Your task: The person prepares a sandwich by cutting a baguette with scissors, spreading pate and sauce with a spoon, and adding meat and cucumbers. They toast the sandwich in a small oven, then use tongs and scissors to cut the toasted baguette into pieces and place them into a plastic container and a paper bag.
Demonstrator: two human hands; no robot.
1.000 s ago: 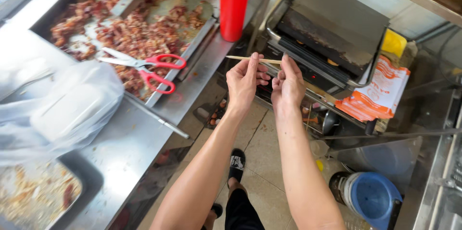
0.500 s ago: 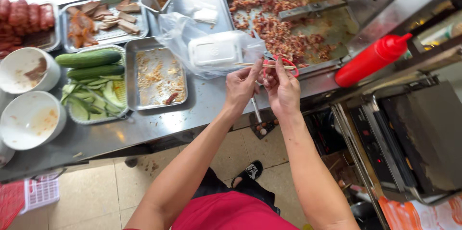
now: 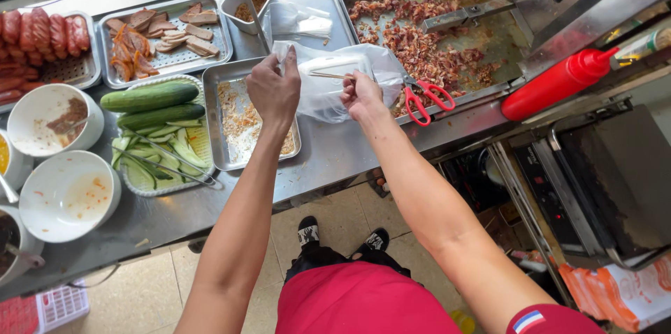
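Observation:
My left hand (image 3: 274,88) grips the edge of a clear plastic bag (image 3: 328,93) that lies on the steel counter with a white foam box inside it. My right hand (image 3: 361,91) pinches a thin wooden skewer (image 3: 327,75) and holds it over the bag's opening, pointing left. Red-handled scissors (image 3: 423,100) lie just right of the bag, at the edge of a griddle tray of chopped fried meat (image 3: 426,33).
A steel tray with crumbs (image 3: 222,140) sits under my left wrist. Cucumbers and sliced cucumber fill a basket (image 3: 157,131). Sliced meats tray (image 3: 164,37), sausages (image 3: 38,33), white bowls (image 3: 66,194), a red squeeze bottle (image 3: 556,82) and a grill press (image 3: 608,180) surround me.
The view swung from the grill press on the right back to the counter. Both hands carried the skewer over to the plastic bag, and my left hand took hold of the bag's edge.

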